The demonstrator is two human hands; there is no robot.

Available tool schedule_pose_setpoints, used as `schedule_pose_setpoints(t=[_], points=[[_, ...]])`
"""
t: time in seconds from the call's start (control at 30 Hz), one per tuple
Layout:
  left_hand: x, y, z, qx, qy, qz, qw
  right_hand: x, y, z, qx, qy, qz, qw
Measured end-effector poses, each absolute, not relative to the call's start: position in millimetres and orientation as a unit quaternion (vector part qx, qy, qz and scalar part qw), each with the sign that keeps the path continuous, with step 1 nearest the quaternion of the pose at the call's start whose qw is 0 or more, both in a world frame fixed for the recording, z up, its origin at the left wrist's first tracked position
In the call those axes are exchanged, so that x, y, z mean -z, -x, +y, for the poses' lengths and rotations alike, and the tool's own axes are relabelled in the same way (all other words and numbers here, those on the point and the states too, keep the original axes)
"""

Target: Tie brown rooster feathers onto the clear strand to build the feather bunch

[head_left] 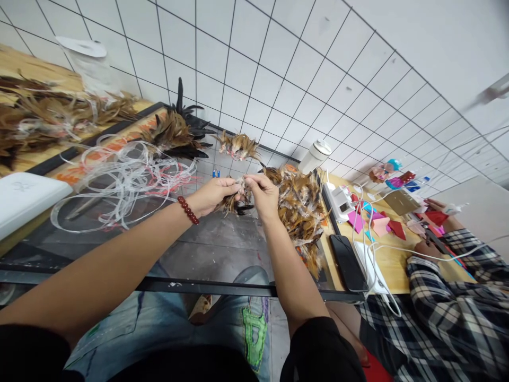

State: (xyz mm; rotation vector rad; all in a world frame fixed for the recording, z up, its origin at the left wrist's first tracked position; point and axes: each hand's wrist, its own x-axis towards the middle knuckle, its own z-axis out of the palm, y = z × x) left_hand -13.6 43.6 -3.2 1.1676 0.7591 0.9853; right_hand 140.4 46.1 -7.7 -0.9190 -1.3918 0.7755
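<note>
Over the dark glass tabletop (222, 254), my two hands meet at a small bunch of brown and black feathers (230, 204). My left hand (219, 192), with a red bead bracelet (188, 210) at its wrist, pinches the pale top of the bunch between thumb and fingers. Closed at the same spot, my right hand (262, 193) has thumb and forefinger pressed together; what it pinches there is too small to name. Just beyond the hands lies another feather bunch (238, 146). A large pile of brown feather bunches (300, 204) spreads beside my right hand.
Tangled clear ribbon (131, 180) lies at left, near dark feathers (173, 130) and a white box (32, 201). A white tumbler (315, 156), black phone (348, 262) and cabled power strip (369, 265) stand at right. A co-worker's plaid sleeve (433, 297) borders colored pieces (379, 225).
</note>
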Motion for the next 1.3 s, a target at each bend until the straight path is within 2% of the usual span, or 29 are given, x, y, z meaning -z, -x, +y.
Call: schedule_pose_setpoints(t=[0.1, 0.2, 0.3, 0.37, 0.5, 0.57, 0.63, 0.7, 0.77, 0.9, 1.0, 1.17, 1.3], points=[[-0.1, 13.4, 41.7, -0.43, -0.489, 0.318, 0.689, 9.6, -142.3, 49.4, -0.435, 0.382, -0.551, 0.601], [-2.0, 13.9, 41.0, -0.415, -0.487, 0.297, 0.709, 8.9, -142.7, 46.9, -0.532, 0.343, -0.554, 0.54], [-2.4, 14.6, 40.8, -0.392, -0.498, 0.28, 0.721, 6.1, -140.1, 41.3, -0.576, 0.323, -0.565, 0.495], [-1.7, 14.6, 41.0, -0.38, -0.5, 0.288, 0.723, 4.9, -138.3, 40.2, -0.566, 0.333, -0.558, 0.507], [2.0, 13.4, 44.0, -0.408, -0.456, 0.355, 0.707, 7.1, -141.6, 49.2, -0.5, 0.381, -0.505, 0.591], [4.2, 13.1, 46.9, -0.466, -0.43, 0.409, 0.656, 9.7, -146.5, 55.7, -0.468, 0.407, -0.469, 0.629], [5.1, 13.4, 49.2, -0.531, -0.435, 0.469, 0.555, 11.9, -150.7, 59.9, -0.436, 0.431, -0.46, 0.642], [3.9, 13.8, 49.6, -0.565, -0.475, 0.506, 0.445, 12.8, -151.4, 60.0, -0.39, 0.453, -0.487, 0.637], [0.9, 13.5, 47.3, -0.562, -0.529, 0.501, 0.391, 11.7, -147.8, 56.2, -0.335, 0.467, -0.536, 0.618], [-2.6, 10.5, 40.1, -0.504, -0.606, 0.422, 0.448, 6.7, -135.3, 45.0, -0.262, 0.452, -0.609, 0.597], [1.3, 8.1, 38.4, -0.48, -0.606, 0.385, 0.505, 5.6, -129.9, 40.8, -0.258, 0.436, -0.608, 0.612], [8.8, 4.5, 39.4, -0.486, -0.537, 0.361, 0.588, 9.1, -127.7, 42.0, -0.337, 0.433, -0.577, 0.606], [7.1, 3.3, 42.3, -0.523, -0.407, 0.333, 0.671, 11.1, -125.8, 46.0, -0.39, 0.461, -0.508, 0.614]])
